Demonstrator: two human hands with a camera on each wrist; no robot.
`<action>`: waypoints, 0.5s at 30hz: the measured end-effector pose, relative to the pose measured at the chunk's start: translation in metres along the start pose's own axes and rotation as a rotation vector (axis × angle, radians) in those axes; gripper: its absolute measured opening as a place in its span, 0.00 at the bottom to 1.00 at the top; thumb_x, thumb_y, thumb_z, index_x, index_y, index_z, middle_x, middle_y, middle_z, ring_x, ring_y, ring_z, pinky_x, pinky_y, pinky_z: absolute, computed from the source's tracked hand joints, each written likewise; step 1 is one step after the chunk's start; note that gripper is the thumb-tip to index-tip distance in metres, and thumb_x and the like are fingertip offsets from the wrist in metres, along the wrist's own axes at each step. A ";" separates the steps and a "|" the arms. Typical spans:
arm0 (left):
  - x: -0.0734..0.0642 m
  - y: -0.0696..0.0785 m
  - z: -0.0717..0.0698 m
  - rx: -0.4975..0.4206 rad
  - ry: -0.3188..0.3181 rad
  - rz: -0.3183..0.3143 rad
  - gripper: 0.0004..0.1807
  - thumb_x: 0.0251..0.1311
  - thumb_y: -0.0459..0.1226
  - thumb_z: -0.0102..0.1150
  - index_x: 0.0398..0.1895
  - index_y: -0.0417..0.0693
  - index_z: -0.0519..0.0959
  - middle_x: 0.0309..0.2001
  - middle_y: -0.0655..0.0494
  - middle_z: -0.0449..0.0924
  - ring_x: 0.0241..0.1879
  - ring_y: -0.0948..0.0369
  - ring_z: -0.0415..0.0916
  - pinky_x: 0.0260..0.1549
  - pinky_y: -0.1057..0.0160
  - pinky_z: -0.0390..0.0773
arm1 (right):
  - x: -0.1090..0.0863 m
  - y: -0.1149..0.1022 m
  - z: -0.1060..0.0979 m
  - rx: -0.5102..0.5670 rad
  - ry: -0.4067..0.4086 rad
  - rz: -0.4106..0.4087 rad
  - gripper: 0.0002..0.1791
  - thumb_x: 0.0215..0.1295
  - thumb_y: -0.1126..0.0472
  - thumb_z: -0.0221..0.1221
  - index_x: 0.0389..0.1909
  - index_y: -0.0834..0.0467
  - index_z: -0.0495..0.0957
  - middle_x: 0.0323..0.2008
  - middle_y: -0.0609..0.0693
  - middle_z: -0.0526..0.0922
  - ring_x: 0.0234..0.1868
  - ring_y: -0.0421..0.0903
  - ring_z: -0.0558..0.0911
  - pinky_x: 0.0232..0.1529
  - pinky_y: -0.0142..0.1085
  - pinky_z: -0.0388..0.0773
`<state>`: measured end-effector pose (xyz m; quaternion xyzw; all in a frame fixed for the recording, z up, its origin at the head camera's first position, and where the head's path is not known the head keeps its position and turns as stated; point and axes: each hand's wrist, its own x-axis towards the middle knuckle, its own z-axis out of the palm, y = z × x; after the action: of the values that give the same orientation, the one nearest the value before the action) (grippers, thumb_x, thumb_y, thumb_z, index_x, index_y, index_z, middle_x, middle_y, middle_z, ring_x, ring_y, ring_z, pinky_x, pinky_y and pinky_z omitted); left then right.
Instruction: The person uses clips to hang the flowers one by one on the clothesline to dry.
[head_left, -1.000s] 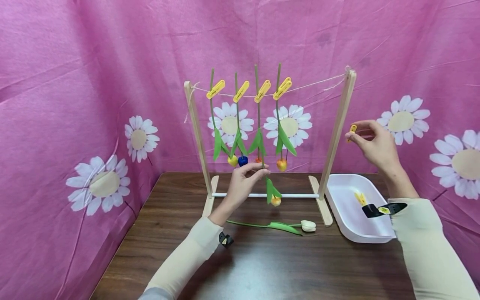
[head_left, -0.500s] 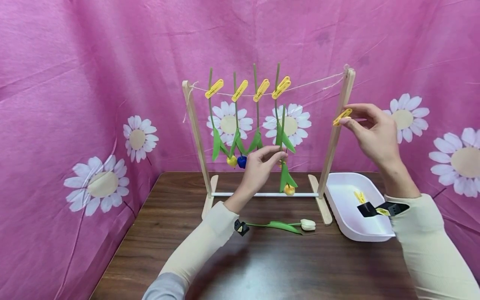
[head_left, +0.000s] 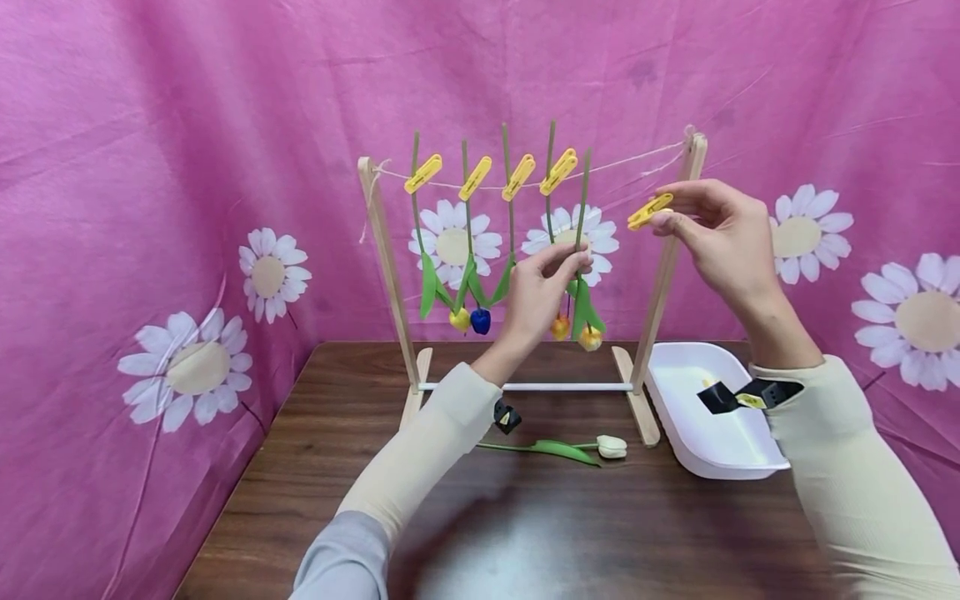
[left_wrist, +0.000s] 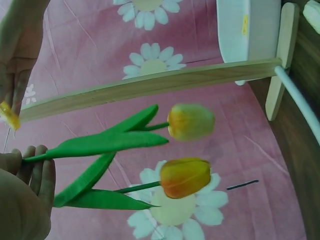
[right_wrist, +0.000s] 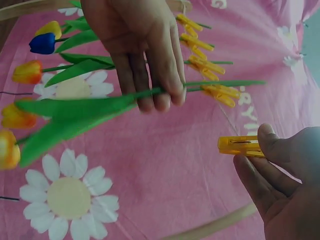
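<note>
My left hand [head_left: 536,296] pinches the stem of a yellow-orange artificial tulip [head_left: 590,337], bloom downward, its stem end overlapping the string [head_left: 626,169] of a wooden frame in the head view. My right hand [head_left: 727,242] holds a yellow clothespin [head_left: 649,212] between thumb and fingers, right of the tulip and in front of the frame's right post. Several tulips hang bloom-down from the string on yellow clothespins, among them a blue tulip [head_left: 481,322] and an orange one [left_wrist: 186,177]. The red-orange bloom [right_wrist: 27,72] is hidden behind my left hand in the head view.
A white tulip [head_left: 611,447] lies on the brown wooden table [head_left: 600,525] before the frame. Right of the frame's foot [head_left: 637,408] stands a white plastic tub [head_left: 738,467]; something yellow inside is mostly covered by the wrist camera. Pink flowered cloth [head_left: 300,100] surrounds the table.
My left hand has raised the tulip up and to the right, bringing its stem to string height. My right hand has moved left and up with the clothespin, past the right post.
</note>
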<state>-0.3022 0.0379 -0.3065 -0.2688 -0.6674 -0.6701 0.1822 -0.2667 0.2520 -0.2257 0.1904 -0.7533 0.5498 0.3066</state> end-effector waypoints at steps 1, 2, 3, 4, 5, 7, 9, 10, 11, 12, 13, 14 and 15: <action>0.003 0.002 0.002 -0.002 0.002 -0.003 0.13 0.76 0.37 0.63 0.55 0.41 0.88 0.46 0.47 0.93 0.44 0.63 0.90 0.48 0.62 0.90 | 0.002 -0.002 0.002 -0.004 0.002 -0.004 0.14 0.69 0.73 0.67 0.54 0.67 0.86 0.38 0.38 0.92 0.35 0.34 0.91 0.42 0.25 0.87; 0.006 0.004 0.004 0.000 0.004 -0.008 0.13 0.76 0.37 0.63 0.56 0.41 0.88 0.46 0.47 0.93 0.44 0.63 0.90 0.48 0.64 0.89 | 0.005 -0.005 0.003 -0.003 0.005 -0.007 0.13 0.69 0.73 0.68 0.53 0.67 0.86 0.38 0.37 0.92 0.35 0.34 0.91 0.42 0.25 0.87; 0.008 0.006 0.005 0.003 0.006 -0.014 0.13 0.76 0.37 0.62 0.56 0.41 0.87 0.46 0.47 0.93 0.44 0.62 0.90 0.48 0.65 0.89 | 0.007 -0.007 0.005 0.009 0.009 -0.007 0.13 0.68 0.73 0.68 0.53 0.67 0.87 0.38 0.38 0.92 0.35 0.34 0.91 0.42 0.25 0.87; 0.011 0.007 0.007 0.011 0.013 -0.021 0.13 0.76 0.37 0.63 0.55 0.41 0.87 0.45 0.47 0.93 0.44 0.62 0.90 0.48 0.66 0.89 | 0.010 -0.009 0.006 0.009 0.015 -0.008 0.13 0.68 0.73 0.69 0.52 0.66 0.87 0.37 0.37 0.92 0.35 0.34 0.91 0.42 0.24 0.87; 0.013 0.009 0.009 0.024 0.020 -0.026 0.13 0.76 0.37 0.63 0.55 0.40 0.87 0.45 0.47 0.93 0.43 0.62 0.90 0.47 0.67 0.89 | 0.013 -0.012 0.008 0.010 0.022 -0.012 0.12 0.67 0.72 0.69 0.51 0.66 0.88 0.37 0.37 0.92 0.34 0.34 0.91 0.42 0.24 0.87; 0.019 0.012 0.013 0.044 0.031 -0.041 0.13 0.76 0.37 0.62 0.56 0.41 0.87 0.44 0.48 0.93 0.42 0.63 0.90 0.46 0.70 0.88 | 0.019 -0.016 0.012 0.039 0.036 -0.018 0.11 0.66 0.73 0.70 0.48 0.65 0.89 0.36 0.38 0.93 0.33 0.35 0.90 0.41 0.24 0.86; 0.024 0.015 0.017 0.052 0.041 -0.043 0.13 0.76 0.36 0.62 0.56 0.39 0.87 0.44 0.47 0.93 0.42 0.63 0.90 0.45 0.72 0.87 | 0.025 -0.019 0.015 0.133 0.043 -0.027 0.10 0.64 0.75 0.71 0.46 0.67 0.89 0.34 0.42 0.93 0.31 0.37 0.90 0.38 0.25 0.87; 0.026 0.016 0.019 0.054 0.044 -0.043 0.13 0.76 0.36 0.62 0.56 0.39 0.87 0.44 0.46 0.93 0.42 0.63 0.90 0.45 0.72 0.87 | 0.029 -0.020 0.017 0.175 0.048 -0.031 0.09 0.63 0.76 0.71 0.44 0.68 0.89 0.34 0.43 0.93 0.30 0.37 0.89 0.37 0.25 0.86; 0.028 0.017 0.021 0.053 0.046 -0.038 0.13 0.76 0.35 0.62 0.56 0.38 0.86 0.45 0.45 0.93 0.43 0.62 0.91 0.45 0.72 0.87 | 0.032 -0.022 0.018 0.223 0.053 -0.035 0.09 0.62 0.77 0.71 0.43 0.68 0.89 0.33 0.45 0.93 0.28 0.38 0.89 0.35 0.26 0.86; 0.030 0.018 0.023 0.055 0.046 -0.036 0.13 0.76 0.34 0.62 0.56 0.38 0.86 0.45 0.45 0.93 0.43 0.63 0.91 0.45 0.73 0.87 | 0.035 -0.023 0.020 0.270 0.057 -0.034 0.08 0.61 0.78 0.71 0.41 0.69 0.89 0.32 0.47 0.93 0.27 0.39 0.88 0.33 0.27 0.86; 0.031 0.019 0.024 0.062 0.050 -0.034 0.13 0.76 0.34 0.62 0.56 0.38 0.86 0.45 0.45 0.93 0.43 0.63 0.91 0.45 0.73 0.87 | 0.038 -0.024 0.021 0.318 0.061 -0.031 0.08 0.60 0.79 0.71 0.40 0.70 0.89 0.31 0.49 0.93 0.26 0.40 0.88 0.30 0.27 0.86; 0.032 0.019 0.026 0.074 0.055 -0.031 0.13 0.75 0.34 0.63 0.56 0.38 0.86 0.45 0.45 0.93 0.43 0.63 0.91 0.45 0.74 0.86 | 0.042 -0.025 0.022 0.358 0.066 -0.023 0.08 0.60 0.80 0.70 0.39 0.71 0.89 0.30 0.50 0.93 0.25 0.41 0.88 0.27 0.28 0.85; 0.034 0.020 0.027 0.086 0.063 -0.030 0.13 0.75 0.34 0.63 0.56 0.38 0.86 0.45 0.46 0.93 0.43 0.63 0.91 0.44 0.75 0.86 | 0.045 -0.026 0.023 0.376 0.073 -0.013 0.07 0.60 0.80 0.70 0.38 0.70 0.89 0.30 0.50 0.93 0.24 0.41 0.88 0.25 0.29 0.84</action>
<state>-0.3137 0.0677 -0.2715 -0.2294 -0.6936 -0.6515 0.2045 -0.2896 0.2242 -0.1822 0.2294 -0.6243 0.6854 0.2962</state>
